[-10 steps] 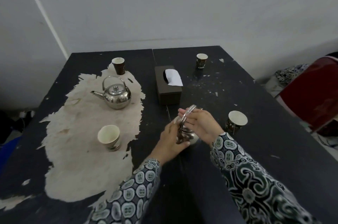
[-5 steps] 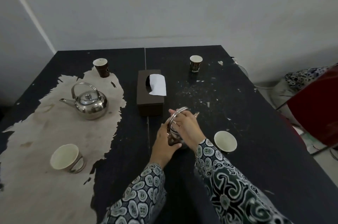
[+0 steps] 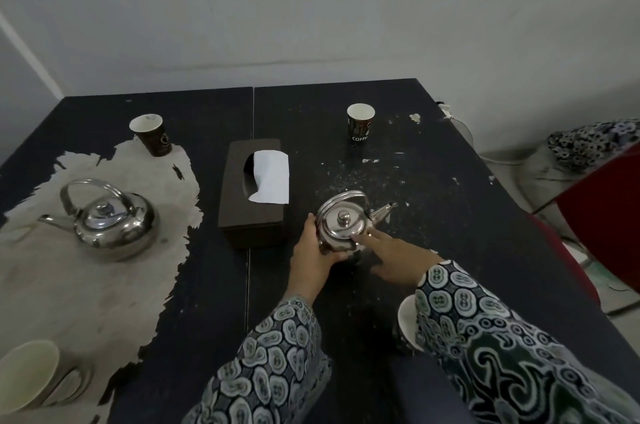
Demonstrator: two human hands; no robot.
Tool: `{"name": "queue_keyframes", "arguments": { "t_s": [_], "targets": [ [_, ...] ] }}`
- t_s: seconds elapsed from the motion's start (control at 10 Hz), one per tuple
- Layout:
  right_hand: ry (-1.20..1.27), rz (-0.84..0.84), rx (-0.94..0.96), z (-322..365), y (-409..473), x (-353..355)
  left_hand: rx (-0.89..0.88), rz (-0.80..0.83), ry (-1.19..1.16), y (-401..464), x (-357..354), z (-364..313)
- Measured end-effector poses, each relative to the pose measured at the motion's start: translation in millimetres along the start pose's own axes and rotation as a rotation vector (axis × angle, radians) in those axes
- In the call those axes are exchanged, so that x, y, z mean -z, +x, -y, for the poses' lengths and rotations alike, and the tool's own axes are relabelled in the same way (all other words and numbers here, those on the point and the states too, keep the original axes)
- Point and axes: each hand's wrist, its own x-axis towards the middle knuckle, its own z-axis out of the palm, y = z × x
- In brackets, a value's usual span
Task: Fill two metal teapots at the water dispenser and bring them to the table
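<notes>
A small metal teapot stands on the black table right of the middle, lid on, handle up, spout pointing right. My left hand cups its left and near side. My right hand lies flat beside it with fingers stretched out, the fingertips touching the pot's right side. A second, larger metal teapot stands alone at the left on a worn pale patch of the tabletop, its spout pointing left.
A dark tissue box lies between the two teapots. Paper cups stand at the back left, back right, near left and under my right sleeve. A red chair is off the table's right edge.
My right hand has come off the top of the small teapot and now lies open beside it, uncovering the lid. The camera has moved closer and turned left.
</notes>
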Motion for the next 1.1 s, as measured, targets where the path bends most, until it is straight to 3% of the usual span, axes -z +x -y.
{"name": "queue_keyframes", "arguments": {
  "t_s": [0.3,0.8,1.1],
  "targets": [
    [-0.227,-0.030,-0.274,-24,30,16,-0.026,0.168,0.013,72,-18,-18],
    [-0.123,0.027,-0.476,-44,68,26,-0.035,0.282,0.053,122,-37,-41],
    [-0.094,0.037,-0.491,-23,53,37,-0.042,0.156,0.251,71,-10,-58]
  ]
}}
